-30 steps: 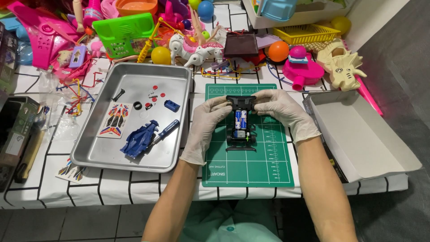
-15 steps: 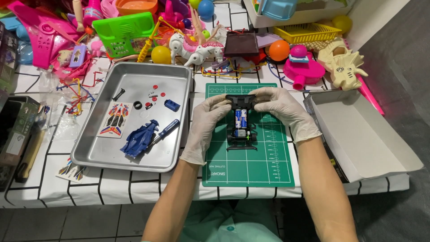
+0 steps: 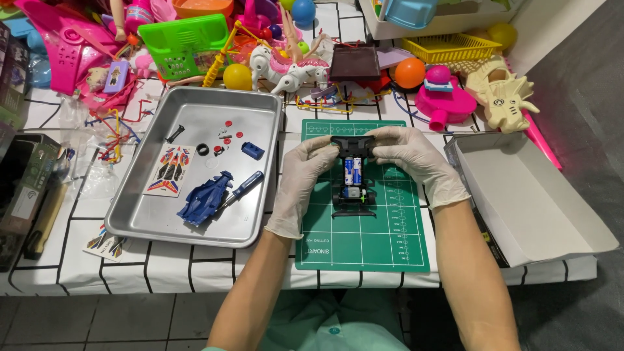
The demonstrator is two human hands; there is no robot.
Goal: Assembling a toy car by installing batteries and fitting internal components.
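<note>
A small black toy car chassis (image 3: 353,184) with batteries showing lies on a green cutting mat (image 3: 364,244). My left hand (image 3: 303,179), in a white glove, grips the chassis's far left corner. On the far right corner rests my right hand (image 3: 416,158), also gloved, fingers closed on it. Left of the mat, a metal tray (image 3: 143,224) holds a blue car body (image 3: 205,198), a blue screwdriver (image 3: 244,188), a sticker sheet (image 3: 169,170) and several small parts.
Many colourful plastic toys crowd the far side of the table, among them a white toy horse (image 3: 286,68), an orange ball (image 3: 409,73) and a yellow basket (image 3: 448,47). An open white box (image 3: 526,201) sits at the right. Dark boxes (image 3: 26,188) stand at the left edge.
Both hands stay on the far end of the chassis with only slight finger shifts. The chassis has barely moved on the mat.
</note>
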